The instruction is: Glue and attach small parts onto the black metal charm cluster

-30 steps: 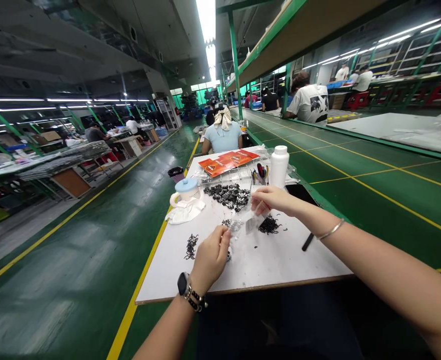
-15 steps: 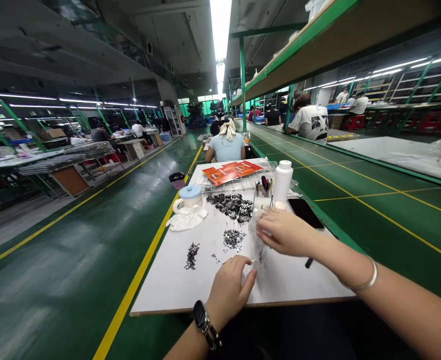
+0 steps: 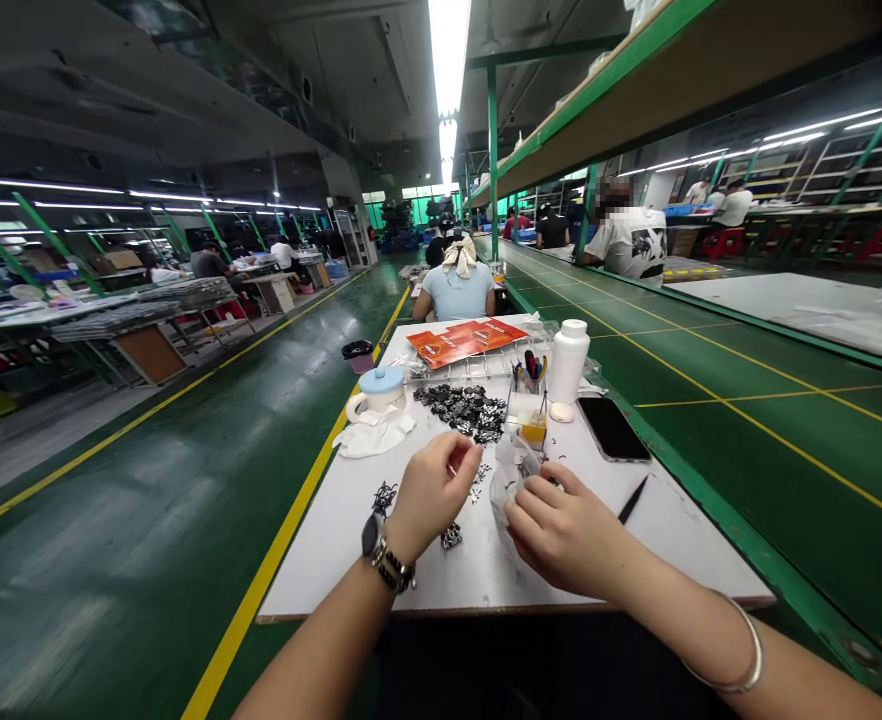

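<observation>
My left hand (image 3: 435, 492) is over the middle of the white tabletop (image 3: 321, 570). Its thumb and fingertips are pinched together; what they hold, if anything, is too small to name. Below it is a pile of small metal parts (image 3: 478, 485), partly hidden by the hand. A little clump of black-and-silver parts (image 3: 451, 537) lies beside my left wrist. My right hand (image 3: 572, 528) is closed on a clear plastic bag (image 3: 507, 488), which stands crumpled on the table. Thin black curved pieces (image 3: 385, 496) lie left of my left hand.
Behind the hands are a larger heap of black parts (image 3: 463, 408), a lidded mug (image 3: 381, 390), a white cloth (image 3: 375, 434), a small yellow-and-white box (image 3: 532, 425), a white bottle (image 3: 568, 362) and a phone (image 3: 613, 430). A black pointed tool (image 3: 632, 500) lies right. A person (image 3: 456, 290) sits ahead.
My left hand has moved forward over the metal parts and its fingers have come together. My right hand has drawn back towards me, uncovering the box. The clump near my left wrist now shows.
</observation>
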{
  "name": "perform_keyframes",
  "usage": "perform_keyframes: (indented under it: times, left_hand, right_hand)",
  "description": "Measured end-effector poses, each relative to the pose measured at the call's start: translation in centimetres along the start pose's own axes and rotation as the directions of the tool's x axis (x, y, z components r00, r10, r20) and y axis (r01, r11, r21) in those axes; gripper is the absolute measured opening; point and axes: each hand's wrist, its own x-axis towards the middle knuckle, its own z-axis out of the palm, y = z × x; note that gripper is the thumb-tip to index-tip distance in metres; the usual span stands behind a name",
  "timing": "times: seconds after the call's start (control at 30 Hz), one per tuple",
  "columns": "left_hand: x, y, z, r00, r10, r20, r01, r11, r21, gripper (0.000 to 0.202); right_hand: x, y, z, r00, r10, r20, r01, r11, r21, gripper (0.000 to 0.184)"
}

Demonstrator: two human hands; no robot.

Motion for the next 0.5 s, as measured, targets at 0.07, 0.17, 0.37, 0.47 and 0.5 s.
perform_keyframes:
  times: [0.07, 0.17, 0.37, 0.47, 0.5]
  left_hand:
    - [1.9, 0.7, 0.3, 0.999, 0.009, 0.045, -0.009, 1.0, -0.001, 0.023]
    - [4.4, 1.4, 1.2, 0.993, 0.044, 0.114, -0.046, 0.999, 0.016, 0.019]
    - [6.6, 1.4, 2.2, 0.984, 0.062, 0.168, -0.073, 0.996, 0.06, 0.011]
    - [6.9, 1.3, 2.3, 0.986, 0.058, 0.153, -0.07, 0.995, 0.071, 0.013]
    - [7.0, 1.3, 2.4, 0.988, 0.056, 0.141, -0.068, 0.994, 0.08, 0.016]
  right_hand:
    - [0.0, -0.2, 0.2, 1.0, -0.017, -0.006, 0.017, 1.0, -0.011, 0.014]
    - [0.1, -0.4, 0.3, 1.0, -0.017, -0.018, 0.017, 1.0, -0.02, 0.013]
    - [-0.2, -0.1, 0.3, 1.0, -0.001, -0.024, 0.0, 1.0, -0.013, 0.014]
    - [-0.5, -0.2, 0.2, 1.0, 0.004, -0.023, -0.004, 1.0, 0.008, 0.014]
    - [-0.6, -0.4, 0.1, 1.0, 0.005, -0.025, -0.005, 1.0, 0.018, 0.014]
